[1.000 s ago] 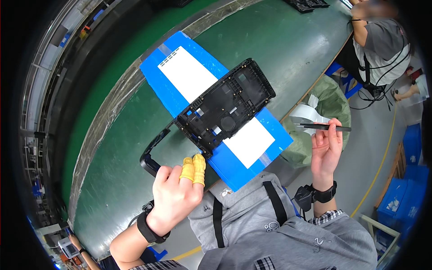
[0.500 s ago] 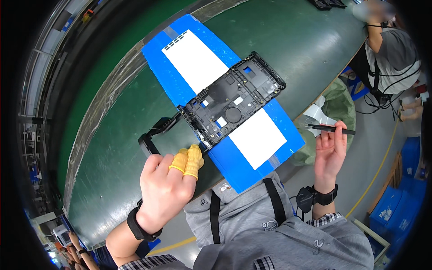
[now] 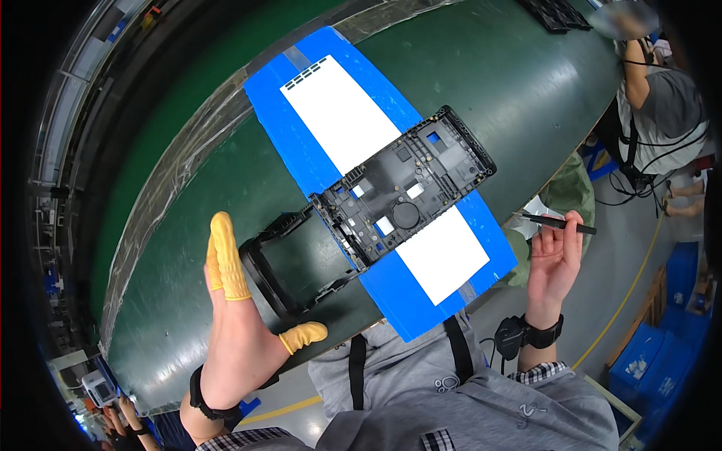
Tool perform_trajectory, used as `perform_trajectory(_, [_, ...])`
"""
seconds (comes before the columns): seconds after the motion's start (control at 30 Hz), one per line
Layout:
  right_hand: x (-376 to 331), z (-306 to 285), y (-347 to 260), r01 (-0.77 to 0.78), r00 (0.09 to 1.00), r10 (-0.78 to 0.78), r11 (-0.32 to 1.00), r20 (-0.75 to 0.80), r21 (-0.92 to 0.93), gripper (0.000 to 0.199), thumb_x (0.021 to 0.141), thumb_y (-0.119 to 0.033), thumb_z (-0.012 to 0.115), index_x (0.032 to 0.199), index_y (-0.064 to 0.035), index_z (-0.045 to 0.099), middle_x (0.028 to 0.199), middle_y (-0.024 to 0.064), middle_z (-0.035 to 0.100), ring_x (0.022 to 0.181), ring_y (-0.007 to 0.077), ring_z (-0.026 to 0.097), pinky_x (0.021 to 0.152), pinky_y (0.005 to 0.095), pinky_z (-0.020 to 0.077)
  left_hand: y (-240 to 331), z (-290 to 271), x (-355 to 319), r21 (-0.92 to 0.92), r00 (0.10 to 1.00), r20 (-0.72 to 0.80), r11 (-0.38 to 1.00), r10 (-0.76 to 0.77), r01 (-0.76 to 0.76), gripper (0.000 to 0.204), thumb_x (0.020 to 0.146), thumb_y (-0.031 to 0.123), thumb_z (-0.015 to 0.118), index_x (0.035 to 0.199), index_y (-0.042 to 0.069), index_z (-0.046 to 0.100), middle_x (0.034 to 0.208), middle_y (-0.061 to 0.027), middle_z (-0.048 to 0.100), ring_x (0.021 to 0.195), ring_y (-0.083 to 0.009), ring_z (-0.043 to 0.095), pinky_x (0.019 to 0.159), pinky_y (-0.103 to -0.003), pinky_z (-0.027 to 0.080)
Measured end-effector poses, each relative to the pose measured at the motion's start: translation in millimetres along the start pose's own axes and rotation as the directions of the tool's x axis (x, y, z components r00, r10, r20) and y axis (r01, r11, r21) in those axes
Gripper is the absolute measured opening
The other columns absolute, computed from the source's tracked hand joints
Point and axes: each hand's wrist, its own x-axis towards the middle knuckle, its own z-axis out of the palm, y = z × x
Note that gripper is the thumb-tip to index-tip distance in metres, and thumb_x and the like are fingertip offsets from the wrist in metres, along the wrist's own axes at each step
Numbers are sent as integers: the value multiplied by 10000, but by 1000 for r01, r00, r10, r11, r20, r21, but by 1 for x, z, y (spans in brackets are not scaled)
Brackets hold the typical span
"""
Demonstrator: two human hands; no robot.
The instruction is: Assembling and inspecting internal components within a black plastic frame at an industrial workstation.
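Note:
A black plastic housing (image 3: 382, 201) with ribs, screw posts and a round disc lies open across a blue board (image 3: 307, 161). From its left end extends a black U-shaped frame (image 3: 265, 279) over the green table. My left hand (image 3: 242, 331) is open beside this frame, its thumb spread from the raised fingers. Yellow finger cots cover the thumb and some fingers. It holds nothing. At the right, beyond the board, my right hand (image 3: 553, 263) is closed round black tweezers (image 3: 560, 222), their tips directed left toward the housing.
White panels (image 3: 342, 113) cover parts of the board. More black parts (image 3: 555, 13) sit at the table's far right. Beyond the curved green table (image 3: 177, 278), a green bag (image 3: 568, 188) stands at the right. Another person (image 3: 662, 113) is at the upper right, with blue crates (image 3: 643, 349) below.
My left hand has moved left off the frame and opened, showing the whole U shape, which now lies flatter. The board and housing appear slightly lower right. The tweezers stay in my right hand.

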Motion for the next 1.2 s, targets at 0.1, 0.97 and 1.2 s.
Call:
perform_trajectory(0.1, [0, 7, 2, -12, 1000, 12, 1000, 6, 4, 108, 825, -192, 417, 859, -91, 435, 783, 101, 538, 488, 41, 320, 450, 160, 259, -9, 10, 1, -255, 998, 32, 964, -62, 68, 1162, 403, 84, 756, 1231, 2, -56, 1253, -214, 123, 1101, -333, 249, 921, -353, 219])
perform_trajectory(0.97, [73, 142, -22, 88, 888, -42, 993, 459, -80, 71, 760, -99, 507, 779, -32, 493, 624, 60, 548, 417, 33, 387, 362, 158, 290, -117, -71, 5, 28, 938, -187, 953, -291, 301, 1070, 490, 248, 746, 1242, 31, 17, 1042, -231, 418, 951, -313, 435, 811, -334, 351])
perform_trajectory(1.2, [122, 207, 36, 37, 845, 27, 993, 534, -109, 85, 745, -106, 527, 768, -32, 490, 568, 65, 544, 391, 39, 400, 341, 163, 291, -151, -53, -85, 107, 937, 28, 933, -347, 342, 1174, 436, 299, 760, 1218, -32, -50, 1210, -249, 196, 1123, -356, 219, 922, -362, 222])
